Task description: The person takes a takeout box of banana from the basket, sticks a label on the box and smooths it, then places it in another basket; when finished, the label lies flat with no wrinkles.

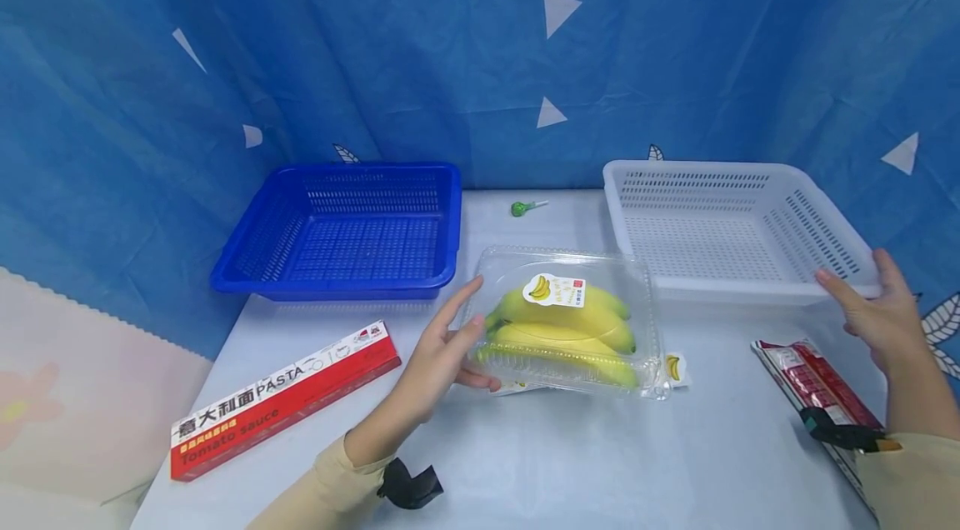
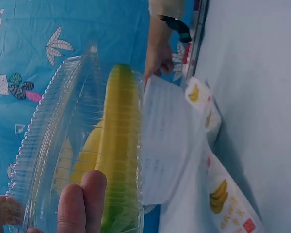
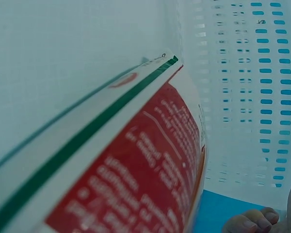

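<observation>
A clear plastic box with yellow-green bananas inside and a banana label on its lid is held at its left side by my left hand. In the left wrist view, fingers lie against the box's wall, and the box is raised off the table. My right hand grips the near right corner of a white basket, thumb on its rim. A red and white package lies below that hand; its printed side fills much of the right wrist view.
A blue basket stands at the back left. In front of it lies a red and white pasta box. Between the baskets is a green lollipop. White banana-printed packaging lies under the clear box. A blue curtain hangs behind.
</observation>
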A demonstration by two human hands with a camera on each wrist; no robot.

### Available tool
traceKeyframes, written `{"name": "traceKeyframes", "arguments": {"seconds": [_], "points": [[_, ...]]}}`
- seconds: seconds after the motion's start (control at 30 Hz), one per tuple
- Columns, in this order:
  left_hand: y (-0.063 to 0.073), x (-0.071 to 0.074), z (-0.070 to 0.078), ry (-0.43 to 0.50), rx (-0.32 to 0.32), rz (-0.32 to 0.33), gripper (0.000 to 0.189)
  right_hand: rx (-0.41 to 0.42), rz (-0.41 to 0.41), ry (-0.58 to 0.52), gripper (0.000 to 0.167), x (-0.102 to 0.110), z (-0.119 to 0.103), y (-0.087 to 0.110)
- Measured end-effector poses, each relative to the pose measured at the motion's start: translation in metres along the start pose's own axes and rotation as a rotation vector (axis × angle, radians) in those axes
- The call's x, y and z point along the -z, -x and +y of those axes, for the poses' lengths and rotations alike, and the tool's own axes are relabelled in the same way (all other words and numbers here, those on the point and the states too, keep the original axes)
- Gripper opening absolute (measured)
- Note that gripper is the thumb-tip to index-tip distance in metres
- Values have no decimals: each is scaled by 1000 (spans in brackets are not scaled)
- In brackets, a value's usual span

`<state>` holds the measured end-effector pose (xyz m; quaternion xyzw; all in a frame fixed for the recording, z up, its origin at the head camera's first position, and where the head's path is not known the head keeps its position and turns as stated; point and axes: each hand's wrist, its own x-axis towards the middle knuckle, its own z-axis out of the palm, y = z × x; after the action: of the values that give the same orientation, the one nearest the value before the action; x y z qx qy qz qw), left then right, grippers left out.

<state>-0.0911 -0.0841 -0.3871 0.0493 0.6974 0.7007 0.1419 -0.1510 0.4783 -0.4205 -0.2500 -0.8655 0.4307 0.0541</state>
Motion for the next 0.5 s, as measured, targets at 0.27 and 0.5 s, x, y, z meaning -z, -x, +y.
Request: {"name": "traceKeyframes", "arguments": {"seconds": [0.27,0.5], "points": [[-22,-17,32,2,-81,-47,48,14,-3,10,95,0,1,1],[-55,-42,51,66,-108,-99,49,28,-22,18,96,1,-1,0]]}}
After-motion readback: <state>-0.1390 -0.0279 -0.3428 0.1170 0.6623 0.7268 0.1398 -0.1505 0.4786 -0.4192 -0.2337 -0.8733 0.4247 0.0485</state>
